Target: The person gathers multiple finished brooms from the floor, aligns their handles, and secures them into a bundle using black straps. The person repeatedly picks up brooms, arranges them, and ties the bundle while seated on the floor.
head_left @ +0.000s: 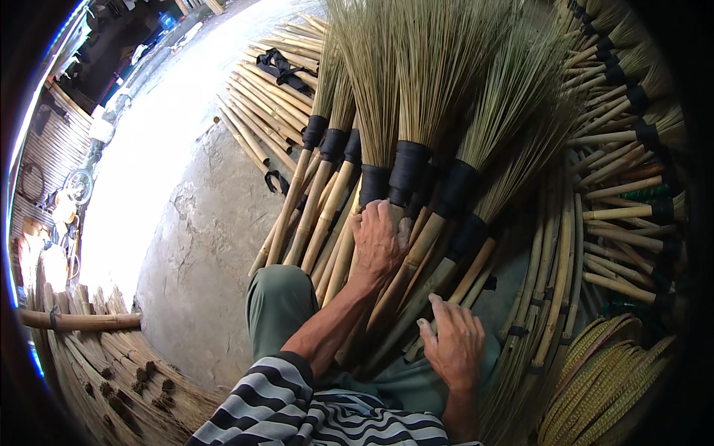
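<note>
Several grass brooms with bamboo handles and black bindings lean in a row before me, their bristles fanning away. My left hand (379, 239) is closed round the handle of one broom (409, 172), just under its wide black binding; the palm side is hidden. Just left of it, another broom's black binding (374, 186) stands close to my knuckles. My right hand (455, 340) hovers above my right thigh, thumb and forefinger apart, with nothing visible in it. Nearest to it are the lower bamboo handle (433, 279) of a broom and its dark binding (467, 239).
Loose bamboo poles (256, 104) lie at the back left, with black strips (282, 70) on them. More brooms (632, 215) line the right side. A coil of woven yellow-green strips (602, 379) lies at lower right. Grass bundles (126, 372) lie at lower left beside a bamboo bar (82, 321).
</note>
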Demonstrator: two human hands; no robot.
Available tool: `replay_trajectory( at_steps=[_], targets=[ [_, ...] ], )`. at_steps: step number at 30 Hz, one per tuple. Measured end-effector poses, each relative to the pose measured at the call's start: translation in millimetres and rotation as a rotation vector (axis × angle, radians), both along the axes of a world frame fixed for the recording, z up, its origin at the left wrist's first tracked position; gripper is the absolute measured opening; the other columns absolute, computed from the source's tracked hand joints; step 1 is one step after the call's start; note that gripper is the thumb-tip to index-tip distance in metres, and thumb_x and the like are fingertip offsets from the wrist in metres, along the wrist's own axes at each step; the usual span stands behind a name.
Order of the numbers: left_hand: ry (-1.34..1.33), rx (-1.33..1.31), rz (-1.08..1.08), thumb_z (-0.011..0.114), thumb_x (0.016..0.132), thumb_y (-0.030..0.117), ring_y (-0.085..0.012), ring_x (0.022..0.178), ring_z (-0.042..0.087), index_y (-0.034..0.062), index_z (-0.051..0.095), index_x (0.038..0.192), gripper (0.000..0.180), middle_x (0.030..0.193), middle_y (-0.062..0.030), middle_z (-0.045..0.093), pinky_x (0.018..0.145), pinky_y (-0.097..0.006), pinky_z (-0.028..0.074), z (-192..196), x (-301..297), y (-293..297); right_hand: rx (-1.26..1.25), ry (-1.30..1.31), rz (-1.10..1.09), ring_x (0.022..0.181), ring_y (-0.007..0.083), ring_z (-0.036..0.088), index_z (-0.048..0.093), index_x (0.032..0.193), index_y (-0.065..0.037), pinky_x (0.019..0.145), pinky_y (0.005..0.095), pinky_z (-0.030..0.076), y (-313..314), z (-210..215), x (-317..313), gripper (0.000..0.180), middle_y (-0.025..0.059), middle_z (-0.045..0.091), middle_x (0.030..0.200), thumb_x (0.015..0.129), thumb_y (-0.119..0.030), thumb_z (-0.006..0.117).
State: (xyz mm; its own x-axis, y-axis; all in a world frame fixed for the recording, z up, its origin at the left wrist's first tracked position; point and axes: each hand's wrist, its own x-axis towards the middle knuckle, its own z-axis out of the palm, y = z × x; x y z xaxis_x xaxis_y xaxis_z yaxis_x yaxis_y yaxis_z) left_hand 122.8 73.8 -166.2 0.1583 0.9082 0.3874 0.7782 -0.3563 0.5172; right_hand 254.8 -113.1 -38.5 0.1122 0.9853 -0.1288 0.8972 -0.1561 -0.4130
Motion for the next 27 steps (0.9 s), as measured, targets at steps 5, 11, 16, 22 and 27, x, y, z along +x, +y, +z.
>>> replay_trajectory(
  at_steps=[5,11,16,22,27],
  targets=[
    [-0.007,-0.074,-0.014,0.073,0.093,0.023,-0.0431,0.104,0.064,-0.0035,0.050,0.135,0.055,0.116,-0.0248,0.061,0.085,-0.052,0.046,0.4,3.0,5.6,0.062,0.007,0.043,0.111,0.0329,0.069,0.066,0.139,-0.008,0.094,0.0486,0.052,-4.3,-1.3,1.6,0.051,0.0114,0.075,0.120,0.094,-0.029,0.077],
    [0.025,-0.043,-0.028,0.069,0.094,0.019,-0.0442,0.100,0.060,-0.0014,0.045,0.142,0.057,0.116,-0.0236,0.057,0.083,-0.053,0.045,-23.9,6.7,10.3,0.038,0.026,0.020,0.111,0.0325,0.069,0.067,0.139,-0.009,0.095,0.0487,0.052,-5.7,-2.3,-0.5,0.050,0.0110,0.075,0.121,0.095,-0.030,0.077],
    [0.017,-0.082,-0.048,0.071,0.095,0.025,-0.0369,0.122,0.053,0.0029,0.038,0.158,0.074,0.132,-0.0189,0.054,0.105,-0.058,0.032,-28.6,3.2,6.7,0.033,0.009,0.035,0.111,0.0325,0.069,0.067,0.138,-0.008,0.096,0.0486,0.052,1.0,-3.0,-3.0,0.050,0.0111,0.075,0.121,0.095,-0.031,0.077],
    [-0.034,-0.109,-0.039,0.072,0.099,0.030,-0.0461,0.153,0.030,0.0101,0.038,0.162,0.075,0.167,-0.0241,0.030,0.124,-0.061,0.027,-24.8,-6.6,7.5,0.039,-0.010,0.031,0.110,0.0323,0.070,0.067,0.138,-0.008,0.096,0.0483,0.052,5.6,-8.5,-6.9,0.050,0.0115,0.075,0.119,0.095,-0.030,0.077],
    [-0.255,-0.240,-0.070,0.059,0.109,0.038,-0.0498,0.156,0.025,0.0026,0.037,0.162,0.067,0.171,-0.0287,0.021,0.127,-0.061,0.025,-33.1,-8.9,17.0,0.023,-0.013,0.045,0.109,0.0336,0.070,0.068,0.137,-0.007,0.094,0.0481,0.052,11.3,-4.6,-8.9,0.048,0.0130,0.075,0.117,0.095,-0.029,0.076]
  ],
)
